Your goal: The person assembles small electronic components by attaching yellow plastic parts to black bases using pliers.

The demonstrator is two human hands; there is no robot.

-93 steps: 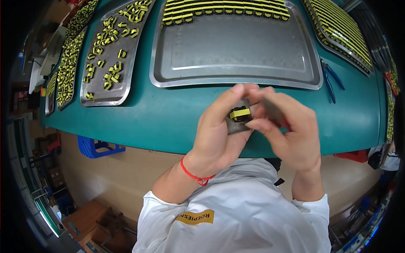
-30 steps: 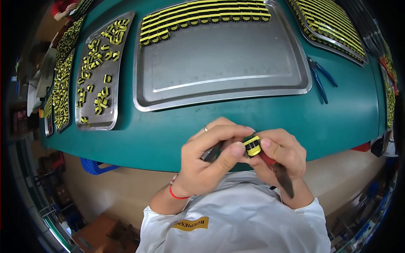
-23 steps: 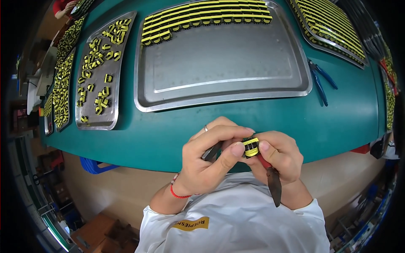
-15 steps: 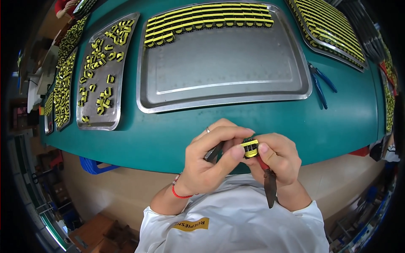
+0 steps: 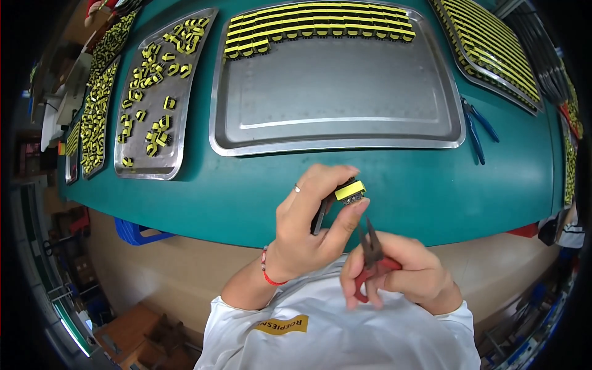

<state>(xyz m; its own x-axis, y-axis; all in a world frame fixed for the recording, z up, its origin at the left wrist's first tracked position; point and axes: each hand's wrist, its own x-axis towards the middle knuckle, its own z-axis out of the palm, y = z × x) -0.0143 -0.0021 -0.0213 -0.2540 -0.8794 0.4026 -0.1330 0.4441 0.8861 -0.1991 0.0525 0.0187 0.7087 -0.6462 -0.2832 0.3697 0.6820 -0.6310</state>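
Note:
A small black transformer wrapped in yellow tape (image 5: 350,192) is pinched between the thumb and fingertips of my left hand (image 5: 303,225), its metal pins facing me. Tucked against that palm is a dark flat tool (image 5: 319,218); its kind is not clear. My right hand (image 5: 419,266) is closed on red-handled pliers (image 5: 372,251). Their narrow dark jaws are parted and point up, just below the transformer and not touching it. Part of the right hand is blurred. Ahead lies a metal tray (image 5: 339,120) with rows of the same transformers (image 5: 320,23) along its far side.
Loose transformers lie in a narrower tray (image 5: 161,169) on the left, and more are heaped in a tray beyond it (image 5: 95,132). Blue-handled cutters (image 5: 478,129) rest on the green table (image 5: 394,179). A full tray (image 5: 493,52) stands at the far right.
The hands have come apart. My left hand has lifted the transformer slightly away from me and turned it. My right hand has moved down, and its pliers now point up instead of down.

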